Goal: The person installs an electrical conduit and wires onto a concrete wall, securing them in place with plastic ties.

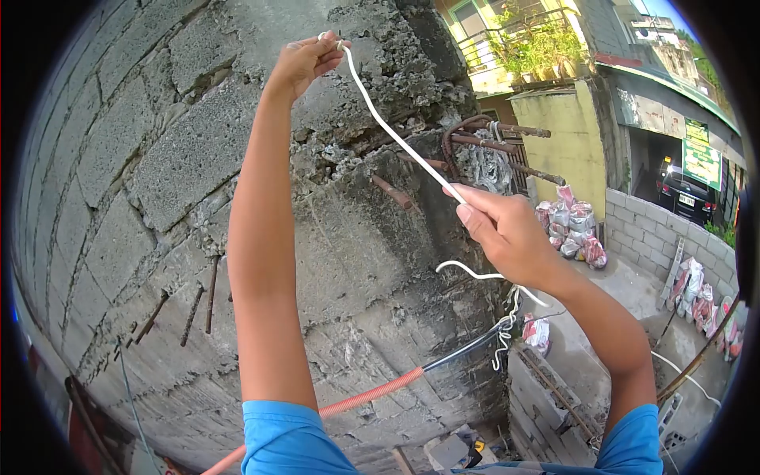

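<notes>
A white electrical cable runs taut and slanting between my two hands, in front of a rough concrete wall. High up against the wall, my left hand is closed around its upper end. Lower and to the right, my right hand pinches the same cable between thumb and fingers. Below that hand, loose white cable ends curl out beside the wall's corner. They meet a black cable that comes out of an orange corrugated conduit.
Rusty rebar stubs jut from the wall corner, and thinner rods stick out at lower left. Filled sacks stand by a low block wall. Far right is a parked black car. A yellow-and-black tool lies below.
</notes>
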`<action>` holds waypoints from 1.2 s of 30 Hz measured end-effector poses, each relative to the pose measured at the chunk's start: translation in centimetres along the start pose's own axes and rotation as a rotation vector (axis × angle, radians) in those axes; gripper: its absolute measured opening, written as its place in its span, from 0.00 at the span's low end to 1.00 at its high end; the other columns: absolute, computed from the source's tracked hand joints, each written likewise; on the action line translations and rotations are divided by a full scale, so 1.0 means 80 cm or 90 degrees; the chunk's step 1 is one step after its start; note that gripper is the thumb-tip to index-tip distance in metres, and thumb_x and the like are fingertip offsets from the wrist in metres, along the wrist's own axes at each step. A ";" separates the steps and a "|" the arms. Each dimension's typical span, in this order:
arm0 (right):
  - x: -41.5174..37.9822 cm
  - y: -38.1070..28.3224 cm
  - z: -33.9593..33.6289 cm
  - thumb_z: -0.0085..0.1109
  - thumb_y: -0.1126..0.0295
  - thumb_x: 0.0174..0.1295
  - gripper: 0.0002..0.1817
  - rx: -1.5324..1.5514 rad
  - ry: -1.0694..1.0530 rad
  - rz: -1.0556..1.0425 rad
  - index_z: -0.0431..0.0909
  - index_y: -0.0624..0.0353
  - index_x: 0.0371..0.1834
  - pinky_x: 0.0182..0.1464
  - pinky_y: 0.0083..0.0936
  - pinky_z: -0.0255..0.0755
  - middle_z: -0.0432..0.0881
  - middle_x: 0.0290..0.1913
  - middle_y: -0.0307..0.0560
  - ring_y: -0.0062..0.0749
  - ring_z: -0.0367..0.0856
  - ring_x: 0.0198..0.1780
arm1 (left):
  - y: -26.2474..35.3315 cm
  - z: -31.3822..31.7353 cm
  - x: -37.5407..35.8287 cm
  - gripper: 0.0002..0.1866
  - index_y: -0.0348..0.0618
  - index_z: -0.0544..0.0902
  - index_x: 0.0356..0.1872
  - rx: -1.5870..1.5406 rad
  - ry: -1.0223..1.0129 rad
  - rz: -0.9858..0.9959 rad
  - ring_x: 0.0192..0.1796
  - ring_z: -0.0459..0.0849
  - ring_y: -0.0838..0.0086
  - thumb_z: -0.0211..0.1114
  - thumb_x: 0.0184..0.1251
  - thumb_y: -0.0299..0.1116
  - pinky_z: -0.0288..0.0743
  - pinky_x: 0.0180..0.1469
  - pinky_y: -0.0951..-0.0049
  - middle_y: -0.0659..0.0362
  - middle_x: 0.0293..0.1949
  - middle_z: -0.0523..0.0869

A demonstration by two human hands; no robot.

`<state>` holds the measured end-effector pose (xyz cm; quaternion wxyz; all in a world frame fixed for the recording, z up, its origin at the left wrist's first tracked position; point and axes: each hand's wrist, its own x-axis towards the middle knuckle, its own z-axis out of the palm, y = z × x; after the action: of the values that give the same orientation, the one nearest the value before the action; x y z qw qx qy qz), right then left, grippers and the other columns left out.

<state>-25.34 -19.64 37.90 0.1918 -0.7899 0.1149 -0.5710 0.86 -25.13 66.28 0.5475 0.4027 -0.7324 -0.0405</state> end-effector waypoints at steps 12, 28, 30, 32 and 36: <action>0.107 -0.020 -0.048 0.48 0.70 0.59 0.11 -0.212 0.009 -0.063 0.79 0.64 0.27 0.38 0.50 0.69 0.78 0.25 0.63 0.61 0.76 0.32 | -0.027 0.002 0.091 0.12 0.28 0.83 0.44 0.191 0.202 -0.006 0.36 0.87 0.71 0.67 0.63 0.27 0.85 0.37 0.80 0.50 0.36 0.87; 0.135 -0.034 -0.070 0.47 0.71 0.56 0.11 -0.298 0.045 -0.081 0.77 0.67 0.25 0.38 0.48 0.69 0.77 0.24 0.64 0.58 0.78 0.31 | -0.041 -0.011 0.099 0.10 0.45 0.89 0.38 0.288 0.264 0.080 0.27 0.84 0.84 0.71 0.58 0.36 0.78 0.35 0.82 0.63 0.26 0.88; 0.139 -0.033 -0.075 0.46 0.72 0.55 0.11 -0.308 0.060 -0.129 0.74 0.68 0.22 0.34 0.47 0.67 0.75 0.22 0.63 0.56 0.75 0.27 | -0.044 -0.014 0.102 0.10 0.46 0.89 0.38 0.245 0.255 0.068 0.28 0.84 0.84 0.71 0.57 0.36 0.78 0.35 0.82 0.63 0.27 0.88; 0.139 -0.042 -0.083 0.46 0.72 0.55 0.11 -0.311 0.061 -0.145 0.75 0.68 0.22 0.34 0.47 0.67 0.75 0.22 0.62 0.55 0.75 0.26 | -0.043 -0.013 0.105 0.11 0.42 0.88 0.41 0.200 0.237 0.068 0.30 0.85 0.81 0.69 0.59 0.34 0.80 0.37 0.82 0.60 0.31 0.88; 0.144 -0.044 -0.093 0.47 0.72 0.55 0.11 -0.383 0.053 -0.162 0.77 0.67 0.24 0.34 0.44 0.71 0.76 0.22 0.62 0.53 0.76 0.25 | -0.039 -0.013 0.108 0.13 0.41 0.88 0.42 0.304 0.222 0.062 0.32 0.85 0.80 0.70 0.59 0.36 0.81 0.38 0.82 0.59 0.31 0.88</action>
<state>-28.77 -22.37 51.35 -0.1281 -0.7950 0.1866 -0.5628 2.80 -32.30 71.74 0.5560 0.4854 -0.6346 0.2292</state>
